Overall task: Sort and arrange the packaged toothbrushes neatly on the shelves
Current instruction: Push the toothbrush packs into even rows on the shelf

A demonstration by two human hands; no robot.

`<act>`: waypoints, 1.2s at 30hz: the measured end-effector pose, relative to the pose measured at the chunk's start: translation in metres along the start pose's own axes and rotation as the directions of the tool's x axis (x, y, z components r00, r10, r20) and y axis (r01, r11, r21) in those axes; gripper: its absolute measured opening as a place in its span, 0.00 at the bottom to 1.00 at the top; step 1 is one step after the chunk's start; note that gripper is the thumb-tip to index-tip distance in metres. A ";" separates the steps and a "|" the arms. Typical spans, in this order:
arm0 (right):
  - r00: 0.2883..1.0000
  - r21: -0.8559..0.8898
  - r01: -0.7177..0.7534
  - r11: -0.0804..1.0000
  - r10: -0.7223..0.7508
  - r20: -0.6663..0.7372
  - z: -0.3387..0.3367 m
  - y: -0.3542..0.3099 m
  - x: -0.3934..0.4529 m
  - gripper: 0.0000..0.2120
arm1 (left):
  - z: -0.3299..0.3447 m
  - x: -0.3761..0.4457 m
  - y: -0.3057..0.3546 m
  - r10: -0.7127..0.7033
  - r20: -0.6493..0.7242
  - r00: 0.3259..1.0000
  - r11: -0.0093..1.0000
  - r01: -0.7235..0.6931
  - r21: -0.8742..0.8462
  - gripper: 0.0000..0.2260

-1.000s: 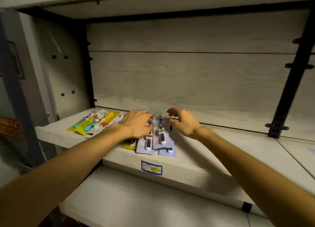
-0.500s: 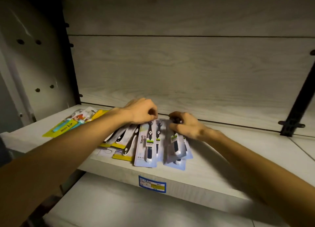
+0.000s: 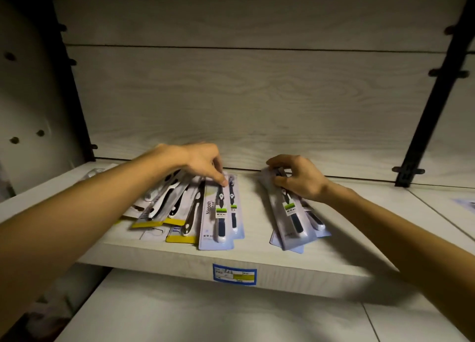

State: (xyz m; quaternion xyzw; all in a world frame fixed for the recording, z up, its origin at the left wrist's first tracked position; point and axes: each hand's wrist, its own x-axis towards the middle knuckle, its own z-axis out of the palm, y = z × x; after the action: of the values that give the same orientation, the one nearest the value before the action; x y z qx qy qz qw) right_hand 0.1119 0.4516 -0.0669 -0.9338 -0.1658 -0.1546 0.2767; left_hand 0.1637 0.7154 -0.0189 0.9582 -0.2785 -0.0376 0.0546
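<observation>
You have two groups of packs on the shelf. On the left, about five lie fanned and overlapping: two blue packs side by side, and at least three yellow packs partly under your forearm; the exact count there is hard to tell. On the right, a stack of about three blue-backed packs sits well apart from the left group.

The shelf is pale wood grain with a blue-and-yellow tag on its front edge, a matching back panel behind, black uprights at the sides, and a lower shelf beneath.

Your left hand reaches over the fan, fingertips pressing the top of the nearest blue pack. Your right hand curls round the top of the stack, thumb on its face.
</observation>
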 end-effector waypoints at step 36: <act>0.966 -0.093 -0.250 0.964 0.255 0.046 -0.006 0.026 -0.024 0.29 | 0.094 0.068 0.077 0.096 -0.222 0.970 0.992 -0.112 -0.059 0.15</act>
State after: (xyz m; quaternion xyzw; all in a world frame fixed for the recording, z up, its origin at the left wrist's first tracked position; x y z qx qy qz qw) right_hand 0.0991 0.4217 -0.0833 -0.9625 -0.0463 -0.0983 0.2487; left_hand 0.1707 0.6066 -0.1050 0.9380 -0.3192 0.0609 0.1209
